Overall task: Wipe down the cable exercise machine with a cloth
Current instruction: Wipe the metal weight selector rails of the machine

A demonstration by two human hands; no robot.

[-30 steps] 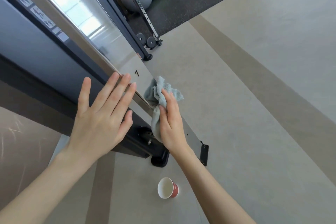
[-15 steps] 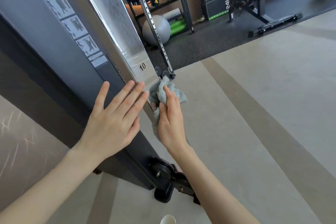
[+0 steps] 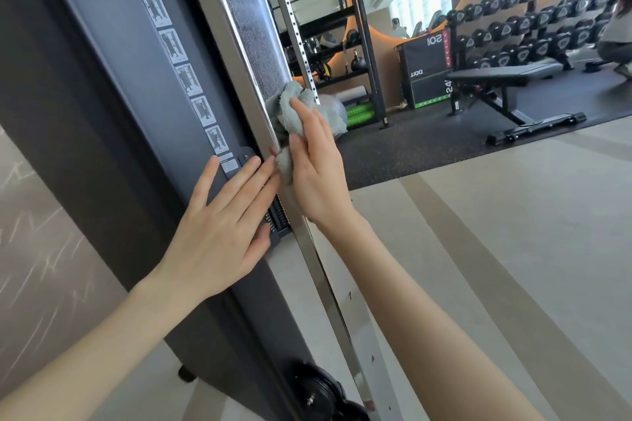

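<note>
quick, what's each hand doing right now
Left hand: open, flat on the machine's dark panel.
Right hand: holding the cloth against the metal rail.

Bare left hand [image 3: 219, 239], bare right hand [image 3: 319, 178]

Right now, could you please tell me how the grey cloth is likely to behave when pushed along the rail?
The cloth looks floppy: it bunches in folds under the right hand. Its fuzzy edges suggest a light, grippy fabric, so it would probably drag rather than slide on the rail.
</note>
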